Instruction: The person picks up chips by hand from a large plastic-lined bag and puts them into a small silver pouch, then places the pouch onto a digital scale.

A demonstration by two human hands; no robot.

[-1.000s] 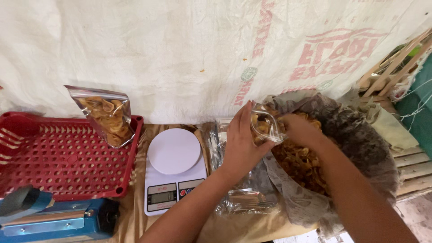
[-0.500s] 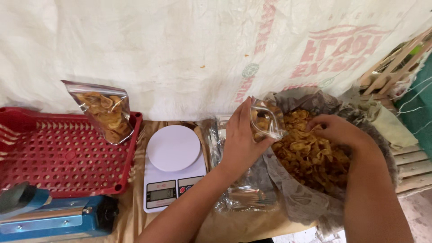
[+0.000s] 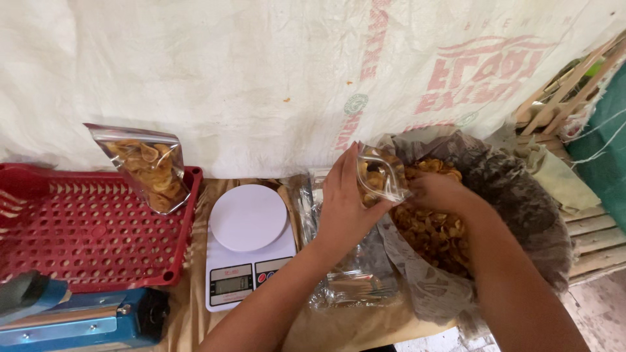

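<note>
My left hand [image 3: 343,205] holds a small clear plastic pouch [image 3: 380,173] upright, partly filled with golden fried chips. My right hand [image 3: 438,190] is at the pouch's mouth, fingers closed around some chips, just above a big plastic-lined sack of the same chips [image 3: 435,228]. A white digital kitchen scale [image 3: 246,241] sits on the table left of my left arm, its round plate bare.
A red perforated tray [image 3: 85,231] at the left holds a filled, leaning pouch of chips [image 3: 149,167]. A blue heat sealer [image 3: 78,322] lies at the front left. Empty clear pouches [image 3: 352,283] lie under my left forearm. A white printed tarp hangs behind; wooden slats stand at the right.
My right hand dipped into the sack of chips half a second ago and has come back up to the pouch's mouth. The left hand keeps the pouch in place.
</note>
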